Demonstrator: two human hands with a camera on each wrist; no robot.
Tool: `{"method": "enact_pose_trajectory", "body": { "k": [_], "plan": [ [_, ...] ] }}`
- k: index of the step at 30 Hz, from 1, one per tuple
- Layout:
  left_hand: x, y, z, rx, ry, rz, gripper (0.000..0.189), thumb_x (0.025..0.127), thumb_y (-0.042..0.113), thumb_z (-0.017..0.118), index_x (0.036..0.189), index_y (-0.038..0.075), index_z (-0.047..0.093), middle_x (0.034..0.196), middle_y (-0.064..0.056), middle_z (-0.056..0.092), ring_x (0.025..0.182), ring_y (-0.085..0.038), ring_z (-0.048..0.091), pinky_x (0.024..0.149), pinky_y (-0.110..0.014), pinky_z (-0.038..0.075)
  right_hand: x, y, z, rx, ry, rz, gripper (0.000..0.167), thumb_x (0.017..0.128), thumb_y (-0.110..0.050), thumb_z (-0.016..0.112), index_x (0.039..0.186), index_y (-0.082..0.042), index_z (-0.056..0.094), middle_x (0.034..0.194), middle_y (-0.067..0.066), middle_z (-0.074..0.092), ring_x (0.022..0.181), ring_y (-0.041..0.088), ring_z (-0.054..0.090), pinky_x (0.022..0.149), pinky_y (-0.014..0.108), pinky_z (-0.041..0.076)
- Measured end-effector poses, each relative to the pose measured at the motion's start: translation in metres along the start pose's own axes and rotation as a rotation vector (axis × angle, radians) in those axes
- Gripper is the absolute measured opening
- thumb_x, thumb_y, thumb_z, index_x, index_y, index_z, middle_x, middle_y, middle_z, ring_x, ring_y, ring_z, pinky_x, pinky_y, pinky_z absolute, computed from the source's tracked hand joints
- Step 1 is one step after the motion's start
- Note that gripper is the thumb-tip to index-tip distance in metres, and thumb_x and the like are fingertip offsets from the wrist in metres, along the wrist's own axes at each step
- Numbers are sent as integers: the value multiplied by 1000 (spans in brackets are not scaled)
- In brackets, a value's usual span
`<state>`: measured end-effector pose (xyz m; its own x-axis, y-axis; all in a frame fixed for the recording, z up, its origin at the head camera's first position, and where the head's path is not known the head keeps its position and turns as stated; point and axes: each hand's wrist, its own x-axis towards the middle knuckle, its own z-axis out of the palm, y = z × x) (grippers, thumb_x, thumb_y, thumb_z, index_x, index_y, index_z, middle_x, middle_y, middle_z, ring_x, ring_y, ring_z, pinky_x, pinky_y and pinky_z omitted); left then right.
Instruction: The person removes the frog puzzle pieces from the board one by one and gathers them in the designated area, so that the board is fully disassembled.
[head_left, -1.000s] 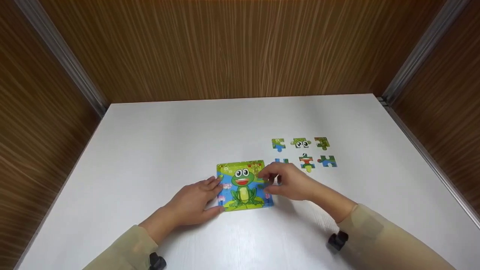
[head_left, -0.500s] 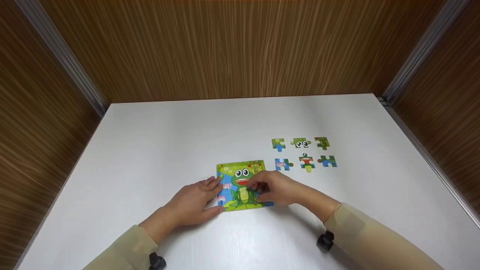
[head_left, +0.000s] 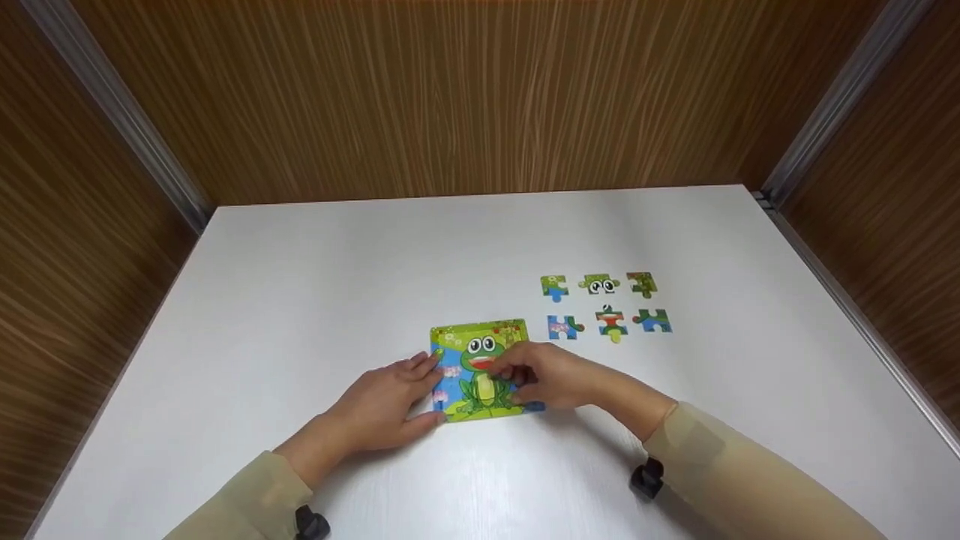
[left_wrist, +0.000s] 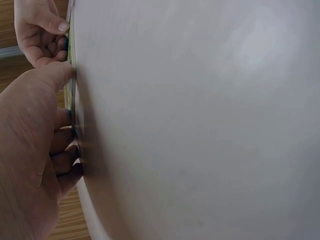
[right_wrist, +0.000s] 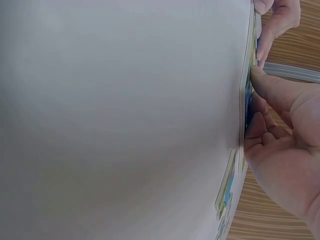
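Note:
A square jigsaw puzzle board (head_left: 480, 397) with a smiling frog picture lies flat on the white table. My left hand (head_left: 382, 405) steadies its left side, fingers extended along that edge and thumb at the near left corner. Over the right half of the picture, my right hand (head_left: 555, 377) curls its thumb and fingers down onto a puzzle piece, hiding much of that part. In the right wrist view, the right thumb (right_wrist: 275, 90) lies at the puzzle's edge, with the other fingers bent behind it. The left wrist view shows the left fingertips (left_wrist: 65, 160) against the board's edge.
Several loose puzzle pieces lie in two rows right of and beyond the board, among them an eyes piece (head_left: 600, 285), a mouth piece (head_left: 611, 322) and a pink-flower piece (head_left: 562, 328). A wood-grain panel (head_left: 480, 97) rises behind the table, with others at both sides.
My right hand has moved from the board's right edge left and slightly nearer, onto the frog's body, uncovering the flower piece. It then stays there. My left hand keeps its place.

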<state>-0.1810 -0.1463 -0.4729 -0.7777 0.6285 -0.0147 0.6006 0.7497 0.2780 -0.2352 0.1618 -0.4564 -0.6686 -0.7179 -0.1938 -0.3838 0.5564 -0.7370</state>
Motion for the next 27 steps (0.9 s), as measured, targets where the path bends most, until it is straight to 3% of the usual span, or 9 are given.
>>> {"method": "enact_pose_trajectory", "body": {
  "k": [9, 27],
  "plan": [
    [-1, -1, 1, 12, 13, 21, 68, 104, 49, 58, 152, 1, 56, 160, -17, 49, 149, -34, 46, 115, -52, 45, 0, -1, 0, -21, -17, -16, 38, 96, 4, 74, 132, -10, 73, 117, 1, 63, 100, 18, 57, 89, 33, 53],
    [-1, -1, 1, -9, 1, -2, 69, 104, 51, 57, 154, 3, 56, 162, -15, 47, 151, -33, 44, 115, -53, 45, 1, 0, -1, -48, -29, -76, 36, 96, 0, 76, 130, -10, 74, 114, 0, 65, 102, 18, 55, 90, 34, 51]
  ]
}}
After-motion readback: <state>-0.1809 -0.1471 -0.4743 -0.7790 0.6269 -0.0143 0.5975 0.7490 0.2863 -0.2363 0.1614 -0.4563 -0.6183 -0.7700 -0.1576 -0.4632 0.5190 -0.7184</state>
